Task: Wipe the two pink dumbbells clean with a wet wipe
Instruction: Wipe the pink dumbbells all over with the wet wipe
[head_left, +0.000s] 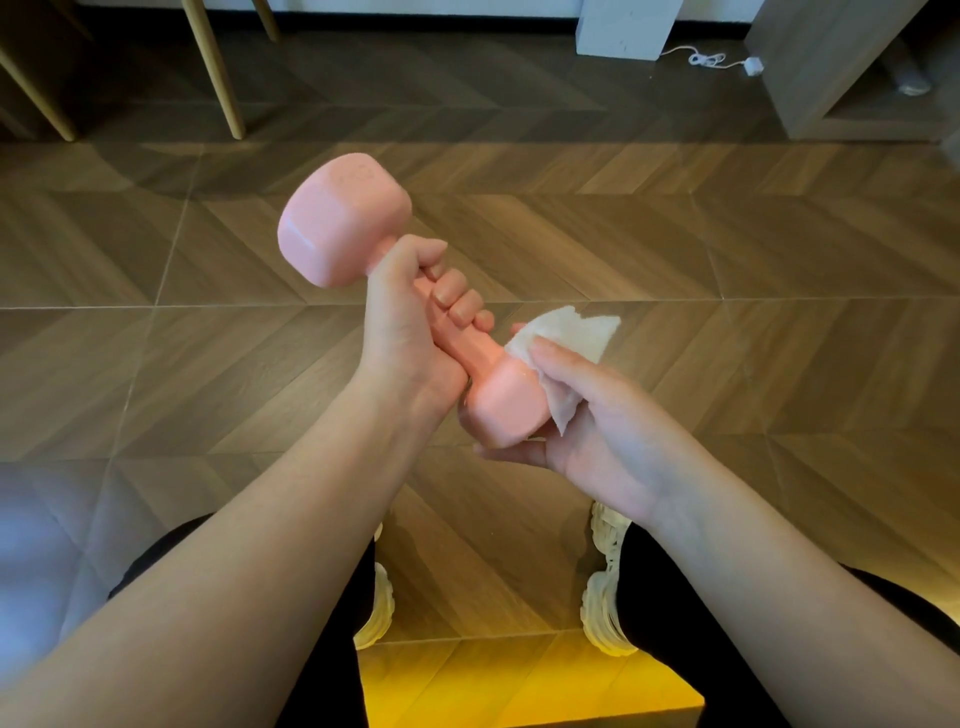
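- Forearms (234, 571), nearest the lens, above the floor (727, 249).
- Pink dumbbell (343, 218): airborne, long axis slanting far-left to near-right.
- Left hand (410, 322): fingers clamped round the handle.
- Right hand (597, 415): fingers clasp wet wipe (571, 332) against the near head.

The person wears black trousers (675, 613) and cream, chunky-soled trainers (602, 608) with ridged edges; both forearms (291, 545) are bare to the frame's edge

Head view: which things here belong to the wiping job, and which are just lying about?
Job: dumbbell, gripped by left hand; wipe, held against it by right hand.
Lying about: cable on the floor; chair legs.
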